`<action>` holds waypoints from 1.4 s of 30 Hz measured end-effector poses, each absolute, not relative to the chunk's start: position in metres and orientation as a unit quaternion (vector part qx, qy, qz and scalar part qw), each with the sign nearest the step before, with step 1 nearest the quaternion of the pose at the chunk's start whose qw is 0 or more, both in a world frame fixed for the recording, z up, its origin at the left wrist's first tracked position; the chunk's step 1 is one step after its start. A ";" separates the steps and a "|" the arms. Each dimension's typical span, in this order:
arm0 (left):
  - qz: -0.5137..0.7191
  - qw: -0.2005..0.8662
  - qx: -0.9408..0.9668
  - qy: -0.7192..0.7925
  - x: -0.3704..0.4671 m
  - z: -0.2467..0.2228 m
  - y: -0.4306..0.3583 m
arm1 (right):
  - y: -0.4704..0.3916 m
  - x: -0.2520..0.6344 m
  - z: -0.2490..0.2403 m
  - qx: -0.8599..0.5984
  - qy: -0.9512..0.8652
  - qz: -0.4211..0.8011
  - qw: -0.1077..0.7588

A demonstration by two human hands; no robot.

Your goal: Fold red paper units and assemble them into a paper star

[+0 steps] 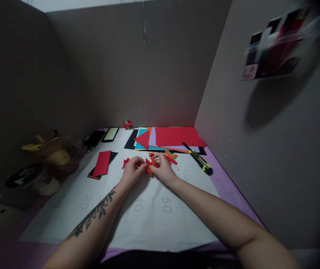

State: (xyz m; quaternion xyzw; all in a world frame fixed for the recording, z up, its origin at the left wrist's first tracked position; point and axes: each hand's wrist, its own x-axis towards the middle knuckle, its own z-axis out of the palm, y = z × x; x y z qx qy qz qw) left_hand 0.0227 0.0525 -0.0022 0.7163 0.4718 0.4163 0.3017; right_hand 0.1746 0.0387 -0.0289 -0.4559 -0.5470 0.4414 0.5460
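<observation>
My left hand (133, 170) and my right hand (163, 171) meet over the middle of the white mat (151, 228). Between their fingertips is a small red and orange folded paper piece (149, 170), pinched from both sides. Fingers cover part of it. Just left of my left hand, a red pointed paper piece (125, 163) lies on the mat. Orange, green and red paper strips (171, 157) lie beyond my right hand. At the back stands a finished-looking red and green folded paper star (127, 124).
Coloured paper sheets (176, 136) are stacked at the back, with a yellow and black utility knife (201, 161) at their right. Red and black paper rectangles (102, 163), a phone (110, 134), a tub (33, 179) and a yellow container (50, 149) are on the left. Grey walls (137, 67) enclose the table.
</observation>
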 end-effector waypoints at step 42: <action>0.433 0.262 0.717 0.479 0.021 -0.006 0.053 | 0.041 0.176 -0.034 -0.472 -0.541 0.432 0.547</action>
